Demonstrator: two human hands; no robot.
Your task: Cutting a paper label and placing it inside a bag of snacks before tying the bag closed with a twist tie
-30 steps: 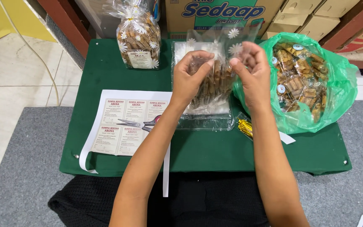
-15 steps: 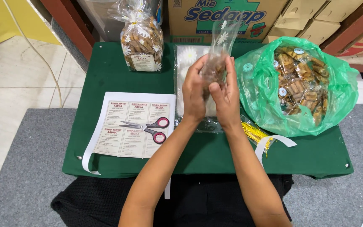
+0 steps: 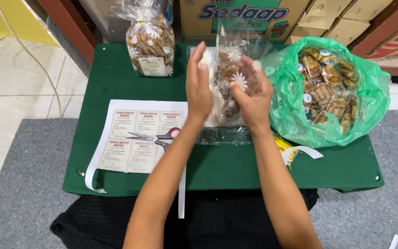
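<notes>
Already the clear crinkly plastic bag with white daisy prints has brown snack pieces inside, but its top stands open and unsealed. The right hand curls its fingers around the bag's lower part; the left hand presses flat, fingers straight, against its side. Beyond the left fingertips stands a finished tied bag; right of the right fingers lies a soft green plastic sack full of wrapped snacks.

Scissors on label sheet, prob. flat
</notes>
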